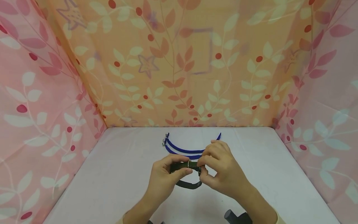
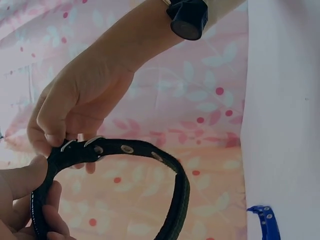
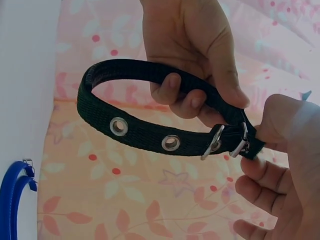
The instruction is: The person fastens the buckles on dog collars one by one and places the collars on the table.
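Note:
Both hands hold a dark green collar a little above the white table. My left hand grips the strap with thumb and curled fingers just left of the metal buckle. From the right, my right hand pinches the strap end at the buckle. The strap runs through the buckle, so the collar forms a loop with metal eyelets. In the right wrist view my left hand is above and my right hand is at the lower right.
Two blue collars lie on the table just behind the hands, curved side by side. Leaf-patterned cloth walls close in the table at the back, left and right. A black wrist camera shows at the bottom edge.

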Available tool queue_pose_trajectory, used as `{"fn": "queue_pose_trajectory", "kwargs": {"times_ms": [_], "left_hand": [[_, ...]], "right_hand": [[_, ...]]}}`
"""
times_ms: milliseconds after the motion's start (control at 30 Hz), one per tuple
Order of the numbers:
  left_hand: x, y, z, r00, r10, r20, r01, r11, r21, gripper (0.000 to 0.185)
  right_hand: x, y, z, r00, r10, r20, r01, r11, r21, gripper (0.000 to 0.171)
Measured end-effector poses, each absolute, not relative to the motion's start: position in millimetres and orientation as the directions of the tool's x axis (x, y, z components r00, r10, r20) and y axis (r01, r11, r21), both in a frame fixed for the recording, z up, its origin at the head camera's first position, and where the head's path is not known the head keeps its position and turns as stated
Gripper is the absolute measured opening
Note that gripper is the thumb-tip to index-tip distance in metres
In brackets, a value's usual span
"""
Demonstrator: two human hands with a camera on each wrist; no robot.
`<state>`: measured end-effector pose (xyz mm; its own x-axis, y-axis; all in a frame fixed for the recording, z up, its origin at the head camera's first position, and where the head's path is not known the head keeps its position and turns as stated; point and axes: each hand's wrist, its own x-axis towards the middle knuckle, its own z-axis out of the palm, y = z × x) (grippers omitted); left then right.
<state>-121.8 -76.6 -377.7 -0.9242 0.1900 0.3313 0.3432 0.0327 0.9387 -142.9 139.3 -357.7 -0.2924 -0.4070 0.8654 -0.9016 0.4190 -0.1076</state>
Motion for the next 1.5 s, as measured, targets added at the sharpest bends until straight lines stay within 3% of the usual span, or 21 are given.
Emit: {"fn": "queue_pose_trajectory", "kwargs": {"times_ms": [233, 333, 467, 567, 633, 733, 967, 1100, 1300, 1500], "left_hand": [[-123, -79, -376, -0.915, 0.170, 0.367, 0.381, 0.062, 0.922, 0.028], [-123, -80, -375, -0.913, 0.142, 0.382, 0.390, 0.029, 0.921, 0.026], [-123, -81, -373, -0.913, 0.109, 0.394, 0.393, -0.031, 0.919, 0.026], [-123, -83, -373, -0.910, 0.092, 0.404, 0.399, -0.068, 0.914, 0.027], [-123, -83, -373, -0.904, 0.087, 0.420, 0.412, -0.092, 0.906, 0.028], [-125, -84, -374, -0.893, 0.087, 0.442, 0.429, -0.137, 0.893, 0.028], [-135, -88, -376, -0.864, 0.024, 0.502, 0.479, -0.266, 0.837, 0.021], [-141, -92, -375, -0.839, 0.000, 0.545, 0.523, -0.280, 0.805, 0.020], [-141, -98, -371, -0.836, 0.009, 0.549, 0.532, -0.236, 0.813, 0.020], [-140, -103, -366, -0.886, 0.134, 0.443, 0.440, -0.050, 0.896, 0.029]], "right_hand": [[-140, 146, -356, -0.364, -0.414, 0.834, -0.908, 0.357, -0.219, 0.013], [-138, 152, -353, -0.436, -0.417, 0.797, -0.885, 0.361, -0.295, 0.025], [-135, 163, -351, -0.587, -0.440, 0.680, -0.800, 0.448, -0.400, 0.044], [-135, 169, -352, -0.680, -0.473, 0.560, -0.729, 0.519, -0.447, 0.045], [-138, 171, -353, -0.695, -0.505, 0.511, -0.718, 0.527, -0.456, 0.041], [-144, 173, -355, -0.679, -0.542, 0.495, -0.734, 0.505, -0.454, 0.032], [-148, 176, -351, -0.551, -0.514, 0.658, -0.824, 0.460, -0.332, 0.030], [-148, 177, -348, -0.529, -0.498, 0.687, -0.826, 0.489, -0.281, 0.026], [-150, 176, -345, -0.434, -0.483, 0.761, -0.862, 0.468, -0.195, 0.017], [-150, 173, -342, -0.352, -0.406, 0.844, -0.889, 0.426, -0.165, 0.029]]}}
